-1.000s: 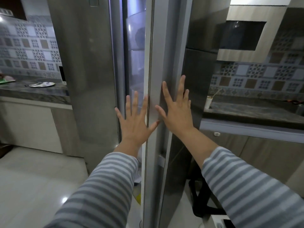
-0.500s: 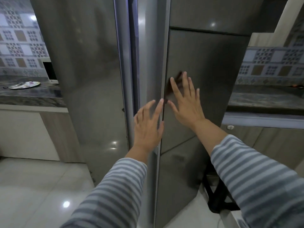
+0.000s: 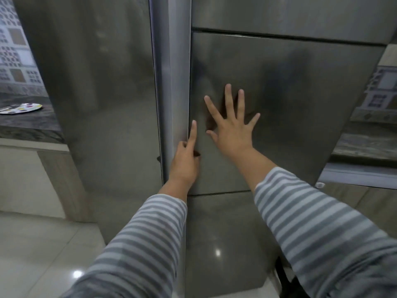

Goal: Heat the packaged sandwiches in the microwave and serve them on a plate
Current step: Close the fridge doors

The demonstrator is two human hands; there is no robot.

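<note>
A tall steel fridge fills the view, with a left door (image 3: 103, 104) and a right door (image 3: 300, 93) that meet at a rounded vertical edge. My right hand (image 3: 231, 127) lies flat on the right door with its fingers spread. My left hand (image 3: 185, 160) is at the seam between the doors, index finger pointing up along the edge and the other fingers curled; it holds nothing. A patterned plate (image 3: 20, 108) sits on the dark counter at far left. No sandwiches or microwave are in view.
A dark stone counter (image 3: 28, 127) with pale cabinets below runs left of the fridge. Another counter (image 3: 365, 145) runs to the right under patterned wall tiles. A glossy pale floor (image 3: 43, 250) lies below left. A black object (image 3: 285, 282) stands low beside the fridge.
The right door has swung from ajar to shut against the fridge. My right hand stayed flat on it; my left hand moved to the seam and curled to a pointing finger.
</note>
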